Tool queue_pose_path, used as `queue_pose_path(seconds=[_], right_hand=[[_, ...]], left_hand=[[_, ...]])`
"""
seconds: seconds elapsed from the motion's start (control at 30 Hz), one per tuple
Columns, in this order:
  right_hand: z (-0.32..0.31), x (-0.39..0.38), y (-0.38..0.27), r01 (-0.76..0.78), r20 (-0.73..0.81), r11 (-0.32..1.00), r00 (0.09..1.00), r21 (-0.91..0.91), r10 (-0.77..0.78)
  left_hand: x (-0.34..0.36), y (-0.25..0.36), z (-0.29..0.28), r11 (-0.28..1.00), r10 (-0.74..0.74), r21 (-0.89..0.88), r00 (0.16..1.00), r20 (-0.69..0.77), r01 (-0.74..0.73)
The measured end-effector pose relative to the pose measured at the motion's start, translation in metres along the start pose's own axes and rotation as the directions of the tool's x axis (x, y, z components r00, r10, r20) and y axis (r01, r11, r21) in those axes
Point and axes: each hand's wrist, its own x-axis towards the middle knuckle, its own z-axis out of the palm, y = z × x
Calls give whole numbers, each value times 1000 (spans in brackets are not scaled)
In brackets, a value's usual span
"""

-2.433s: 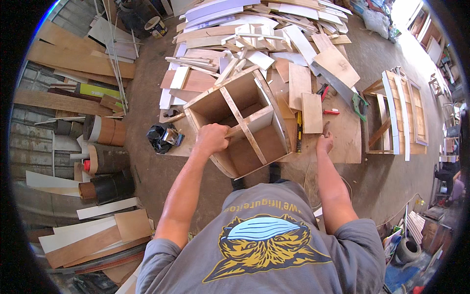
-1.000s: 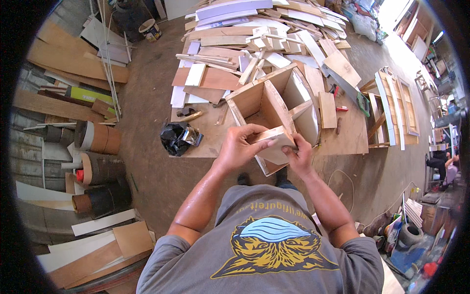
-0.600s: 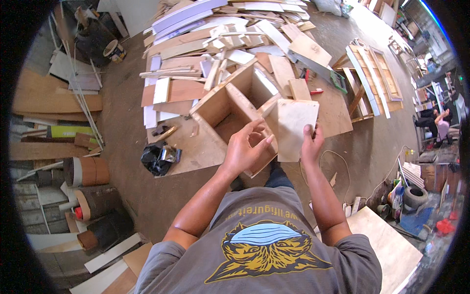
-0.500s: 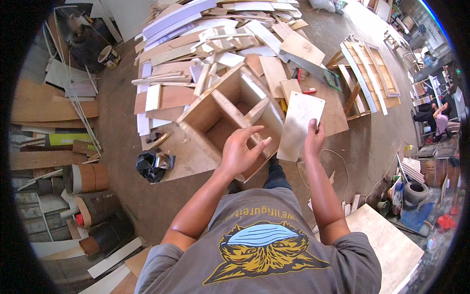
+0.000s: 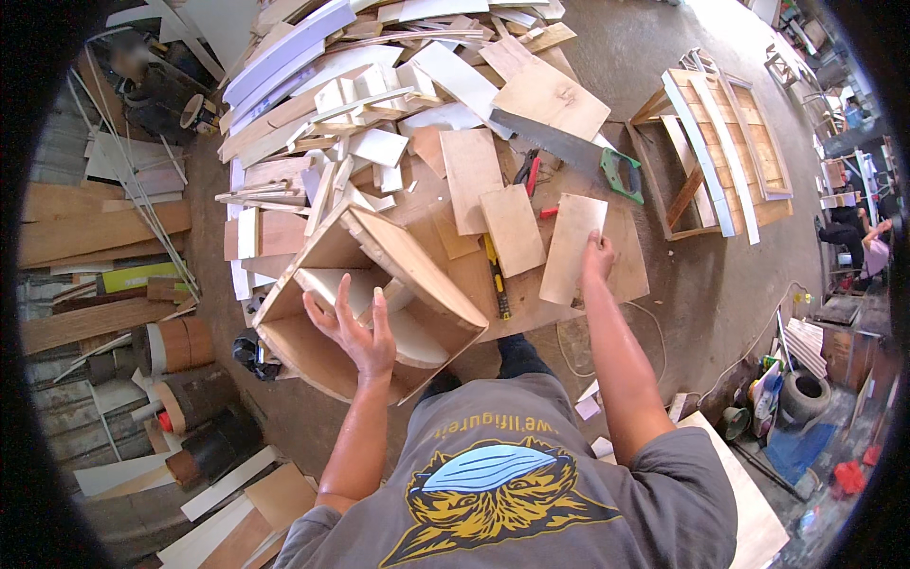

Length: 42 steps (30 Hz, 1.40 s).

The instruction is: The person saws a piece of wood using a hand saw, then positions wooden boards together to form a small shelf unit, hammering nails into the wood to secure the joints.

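An open wooden box with inner dividers (image 5: 417,258) stands tilted on the work surface in front of me. My left hand (image 5: 358,337) is over its near side, fingers spread and holding nothing; whether it touches the box I cannot tell. My right hand (image 5: 595,259) grips a thin rectangular wooden panel (image 5: 571,242) by its right edge. Two more wooden panels, a nearer one (image 5: 513,232) and a farther one (image 5: 471,180), lie between the box and that hand. A yellow-and-black utility knife (image 5: 497,280) rests beside the box.
A handsaw with a green handle (image 5: 621,176) and red-handled pliers (image 5: 528,173) lie farther back. Behind the box rises a heap of wood offcuts (image 5: 360,104). A slatted wooden frame (image 5: 720,142) stands at the right. A cable (image 5: 654,327) runs over the floor.
The box has turned and shifted left, uncovering the utility knife and panels. My left hand has moved left and raised its fingers. My right hand keeps the panel, now lower over the board.
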Motion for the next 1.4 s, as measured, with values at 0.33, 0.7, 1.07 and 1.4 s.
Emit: queue_pose_path(seconds=[0.33, 0.7, 1.07, 1.4], right_hand=[[33, 27, -82, 479, 32, 811, 866, -336, -499], [123, 49, -173, 870, 459, 441, 492, -222, -739], [167, 61, -187, 841, 642, 399, 538, -365, -547], [163, 39, -186, 917, 732, 240, 400, -319, -551]], left_hand=[[3, 3, 14, 986, 33, 165, 998, -60, -23], [2, 6, 16, 973, -11, 230, 997, -74, 28], [4, 12, 16, 963, -33, 266, 998, -59, 48], [4, 12, 16, 961, -53, 267, 997, -62, 68]])
